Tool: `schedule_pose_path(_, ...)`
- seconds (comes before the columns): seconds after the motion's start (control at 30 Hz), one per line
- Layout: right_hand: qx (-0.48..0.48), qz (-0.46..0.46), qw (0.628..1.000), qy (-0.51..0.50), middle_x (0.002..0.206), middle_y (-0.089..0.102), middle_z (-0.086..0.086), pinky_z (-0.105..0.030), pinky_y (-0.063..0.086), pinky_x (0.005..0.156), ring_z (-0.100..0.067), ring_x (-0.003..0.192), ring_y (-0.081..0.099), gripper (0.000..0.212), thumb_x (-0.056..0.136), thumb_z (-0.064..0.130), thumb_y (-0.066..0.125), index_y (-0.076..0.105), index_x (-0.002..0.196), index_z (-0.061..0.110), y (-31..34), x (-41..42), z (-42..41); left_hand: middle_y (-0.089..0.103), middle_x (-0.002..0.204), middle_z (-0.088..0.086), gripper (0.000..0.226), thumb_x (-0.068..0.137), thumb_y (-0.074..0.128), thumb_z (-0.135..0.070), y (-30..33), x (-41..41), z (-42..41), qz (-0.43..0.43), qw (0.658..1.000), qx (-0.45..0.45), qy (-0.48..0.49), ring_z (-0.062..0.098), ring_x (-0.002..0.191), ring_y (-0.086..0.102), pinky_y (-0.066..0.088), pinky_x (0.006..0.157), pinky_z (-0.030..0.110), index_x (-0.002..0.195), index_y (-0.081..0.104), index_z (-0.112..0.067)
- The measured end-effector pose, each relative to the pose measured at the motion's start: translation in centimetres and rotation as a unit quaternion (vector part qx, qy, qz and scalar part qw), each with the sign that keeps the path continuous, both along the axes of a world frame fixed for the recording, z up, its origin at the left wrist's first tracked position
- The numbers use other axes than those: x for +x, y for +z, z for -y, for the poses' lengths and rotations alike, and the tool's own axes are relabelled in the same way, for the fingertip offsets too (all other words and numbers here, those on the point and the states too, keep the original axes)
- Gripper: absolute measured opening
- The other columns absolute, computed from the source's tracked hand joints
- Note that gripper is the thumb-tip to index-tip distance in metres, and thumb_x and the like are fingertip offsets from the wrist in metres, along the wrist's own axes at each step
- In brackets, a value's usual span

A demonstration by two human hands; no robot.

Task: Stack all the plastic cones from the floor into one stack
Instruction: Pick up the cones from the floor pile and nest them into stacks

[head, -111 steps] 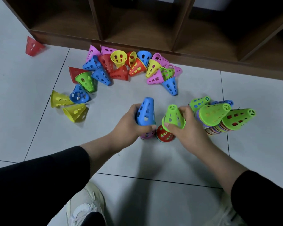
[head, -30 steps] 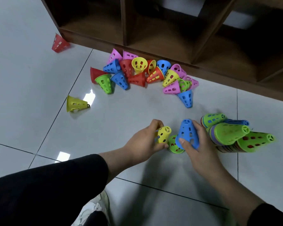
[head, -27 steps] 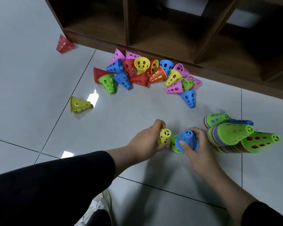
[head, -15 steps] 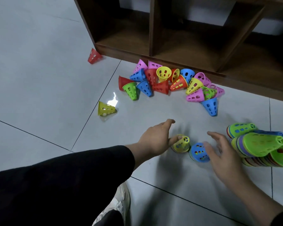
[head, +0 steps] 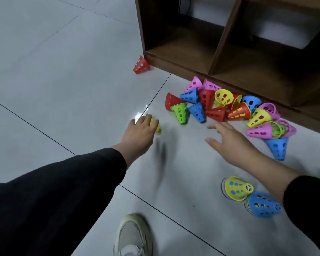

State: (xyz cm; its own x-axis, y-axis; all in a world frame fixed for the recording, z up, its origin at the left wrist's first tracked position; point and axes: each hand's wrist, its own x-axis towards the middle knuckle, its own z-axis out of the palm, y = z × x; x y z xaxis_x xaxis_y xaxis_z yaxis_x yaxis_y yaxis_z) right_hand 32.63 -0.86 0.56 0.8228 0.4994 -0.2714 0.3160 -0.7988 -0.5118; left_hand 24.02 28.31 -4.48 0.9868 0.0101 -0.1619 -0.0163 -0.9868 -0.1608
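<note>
Left hand (head: 139,133) over yellow cone (head: 155,124) (blurred)

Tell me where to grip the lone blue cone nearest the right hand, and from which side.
The blue cone lies apart at the pile's near edge, narrow tip toward the person and wide rim against the pink cone. Pinch its tapered body across the sides, from above, with the right hand; that side is unobstructed.
</note>
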Motion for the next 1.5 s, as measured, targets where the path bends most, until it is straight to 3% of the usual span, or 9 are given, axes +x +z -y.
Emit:
schedule_pose_path(0.23,-0.059,-0.027,0.998,0.005,0.157,0.036,-0.005,-0.037,0.04,0.106,-0.026,0.137,0.043,0.071,0.095,0.037,0.063,0.027,0.155,0.026,-2.9,4.1,-7.4,0.023,0.157,0.016,0.061,0.096,0.04,-0.02,-1.5,4.2,-2.0,-0.034,0.996,0.047,-0.069,0.033,0.134,0.036,0.034,0.104,0.048,0.153,0.019,-0.01)
schedule_pose_path(0.53,-0.138,0.023,0.989,0.053,0.162,0.018,-0.006,-0.042,0.049,0.104,-0.029,0.138,0.043,0.077,0.095,0.03,0.065,0.019,0.157,0.024,-6.8,8.6,-13.9,0.051,0.114,0.004,0.031,0.089,0.051,-0.014,-4.6,5.5,-3.9,-0.091,0.995,0.024,-0.041,0.027,0.1,0.05,0.035,0.076,0.034,0.119,0.049,-0.019)
schedule_pose_path(0.73,-0.126,0.008,0.992,-0.021,0.125,0.043,-0.01,-0.038,0.051,0.078,-0.032,0.098,0.06,0.054,0.086,0.033,0.075,0.042,0.126,0.015,-9.5,7.5,-14.1,0.053,0.107,0.004,0.034,0.094,0.056,-0.039,-5.1,5.0,-3.7,-0.013,0.983,-0.154,0.095,0.03,0.092,0.053,0.041,0.069,0.038,0.117,0.047,-0.017)
schedule_pose_path(0.87,-0.064,0.053,0.997,-0.01,0.114,0.051,-0.013,-0.033,0.041,0.074,-0.034,0.097,0.059,0.036,0.095,0.03,0.064,0.053,0.12,0.007,-9.4,6.4,-12.6,0.062,0.102,-0.001,0.041,0.093,0.052,-0.054,-3.9,5.6,-2.0,0.098,0.967,-0.2,0.126,0.028,0.095,0.056,0.035,0.079,0.04,0.118,0.051,-0.021)
schedule_pose_path(1.07,0.077,0.071,0.993,-0.048,0.133,0.049,-0.006,-0.031,0.042,0.102,-0.022,0.118,0.05,0.021,0.094,0.027,0.068,0.065,0.103,0.008,-3.9,7.0,-8.6,0.062,0.097,-0.005,0.045,0.09,0.056,-0.058,-0.1,7.0,3.1,0.183,0.882,-0.395,0.182,0.023,0.091,0.056,0.044,0.077,0.039,0.119,0.054,-0.023)
schedule_pose_path(1.17,0.201,-0.001,0.97,-0.135,0.137,0.053,-0.003,-0.022,0.04,0.105,-0.014,0.123,0.052,0.017,0.093,0.028,0.069,0.066,0.094,0.011,0.2,6.7,-5.1,0.062,0.101,-0.012,0.035,0.089,0.06,-0.056,1.9,6.6,6.4,0.175,0.824,-0.509,0.175,0.008,0.091,0.057,0.049,0.076,0.033,0.114,0.051,-0.033)
schedule_pose_path(1.3,0.337,-0.117,0.905,-0.231,0.097,0.075,0.0,-0.044,0.062,0.081,-0.018,0.094,0.073,0.012,0.09,0.03,0.07,0.07,0.097,0.021,4.8,3.8,1.6,0.063,0.1,-0.012,0.034,0.087,0.068,-0.05,4.2,4.8,11.2,0.128,0.8,-0.569,0.145,0.007,0.091,0.06,0.052,0.08,0.034,0.11,0.053,-0.031)
schedule_pose_path(1.4,0.302,-0.113,0.909,-0.263,0.105,0.068,-0.001,-0.038,0.063,0.077,-0.02,0.096,0.071,0.023,0.085,0.027,0.078,0.06,0.099,0.026,6.0,1.3,6.7,0.066,0.101,-0.005,0.037,0.086,0.072,-0.045,5.5,2.9,14.8,0.071,0.796,-0.59,0.115,0.015,0.094,0.063,0.052,0.086,0.042,0.11,0.055,-0.024)
schedule_pose_path(1.5,0.211,-0.093,0.929,-0.289,0.109,0.064,0.004,-0.013,0.053,0.071,0.005,0.088,0.065,0.046,0.078,0.037,0.083,0.061,0.117,0.029,7.0,-0.9,11.5,0.067,0.103,-0.002,0.04,0.085,0.074,-0.043,6.6,1.1,17.7,0.016,0.795,-0.602,0.076,0.019,0.099,0.064,0.052,0.09,0.044,0.115,0.057,-0.022)
